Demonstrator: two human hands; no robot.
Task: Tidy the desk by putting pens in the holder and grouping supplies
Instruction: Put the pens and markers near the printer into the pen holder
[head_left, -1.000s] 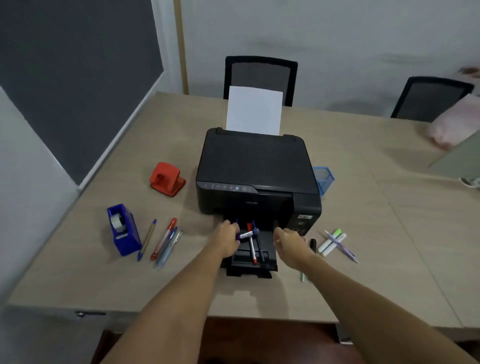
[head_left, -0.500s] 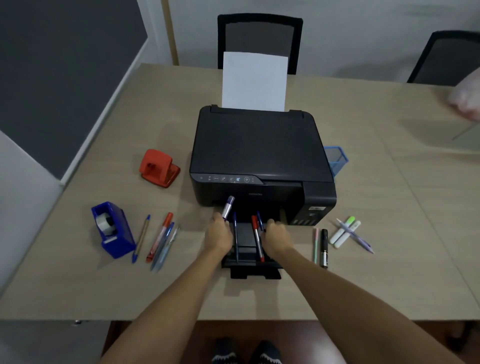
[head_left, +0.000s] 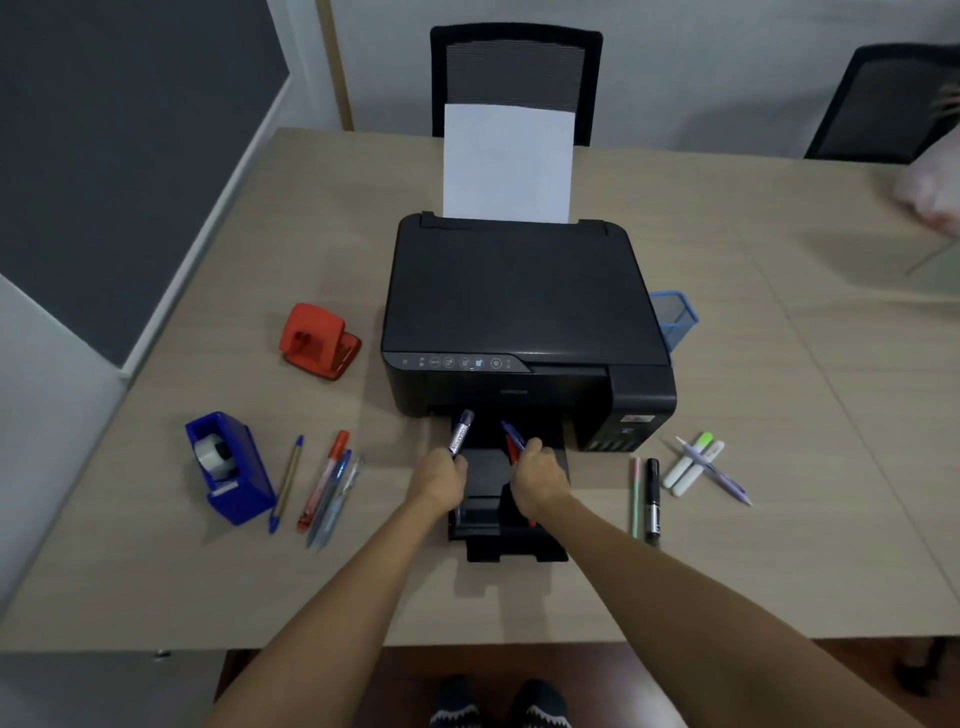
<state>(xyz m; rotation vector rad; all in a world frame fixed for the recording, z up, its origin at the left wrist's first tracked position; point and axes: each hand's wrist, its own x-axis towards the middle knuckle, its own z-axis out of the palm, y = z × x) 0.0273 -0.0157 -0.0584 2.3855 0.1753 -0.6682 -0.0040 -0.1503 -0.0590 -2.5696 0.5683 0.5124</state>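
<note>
At the far left of the counter (head_left: 208, 587) a blue tape dispenser (head_left: 228, 467) is seen, with a red hole punch (head_left: 318, 340) behind it and a row of four pens (head_left: 317, 488) just beside it, their long axes running toward and away from the person.

In the middle, both hands are placed over the output tray (head_left: 485, 519) of the black printer (head_left: 519, 312). The left hand (head_left: 439, 480) is closed around a purple marker (head_left: 460, 432), whose long axis points up and away toward the printer mouth. The right hand (head_left: 537, 483) is closed on a blue pen (head_left: 513, 434) and a red pen (head_left: 511, 451), both angled up and to the left; how many fingers wrap them cannot be told.

Right of the tray, a pale pen (head_left: 634, 493) and a black marker (head_left: 652, 501) are laid side by side, near the right hand. Further right, highlighters (head_left: 693, 465) are crossed by a lilac pen (head_left: 714, 470).

The blue mesh holder (head_left: 675, 317) is stood behind the printer's right rear corner, partly hidden by it. It lies away and to the right of both hands, so the right hand is judged nearer; the pens would need to be turned upright to be dropped in.
</note>
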